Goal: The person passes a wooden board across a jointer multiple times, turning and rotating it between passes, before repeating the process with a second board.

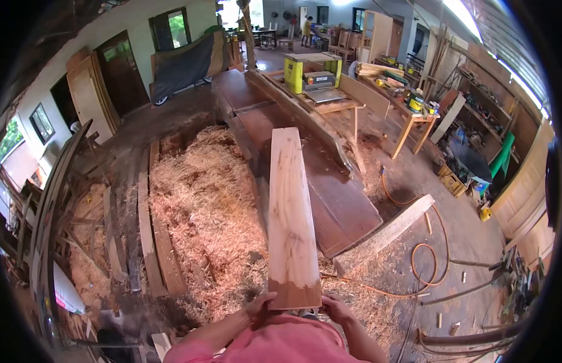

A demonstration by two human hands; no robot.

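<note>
A long pale wooden plank (pixel 288 212) stretches away from my body, its near end darker and rough where the light surface stops. My left hand (pixel 259 305) grips the plank's near left corner, fingers at the edge. At the near right corner my right hand (pixel 335 308) holds the other side, its fingers partly hidden by the wood. The far part of the plank overlaps a dark reddish-brown panel (pixel 344 209) in this view.
Wood shavings (pixel 202 199) are heaped left of the panel, beside long boards (pixel 149 236). A green planer (pixel 314 75) stands ahead. To the right, an orange hose (pixel 435 266) coils on the floor near a leaning plank (pixel 393 230). A distant person (pixel 307 30) is at the back.
</note>
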